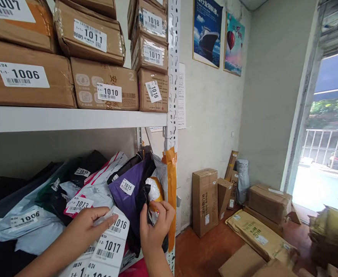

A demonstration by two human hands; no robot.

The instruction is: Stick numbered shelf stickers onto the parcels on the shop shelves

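My left hand [95, 223] is closed on a strip of white barcode labels [111, 242], numbered 1016 and 1017 near its top. To its right, my right hand [159, 227] has its fingers curled at the edge of a black plastic bag [143, 192], apparently pinching it. Right behind those fingers sits a white and yellow wrapped packet [154, 189]. A purple mailing bag [128, 200] labelled 1015 leans between the two hands. Just above my left hand lies a white and pink mailing bag [99, 188], with a 1013 label stuck on it.
Numbered cartons [27, 92] fill the white shelf [71, 118] above. More soft parcels [42, 227] are heaped at lower left. Orange tape [171, 196] wraps the rack post [173, 69]. Boxes [205, 200] and a flat yellow parcel [258, 232] occupy the floor at right.
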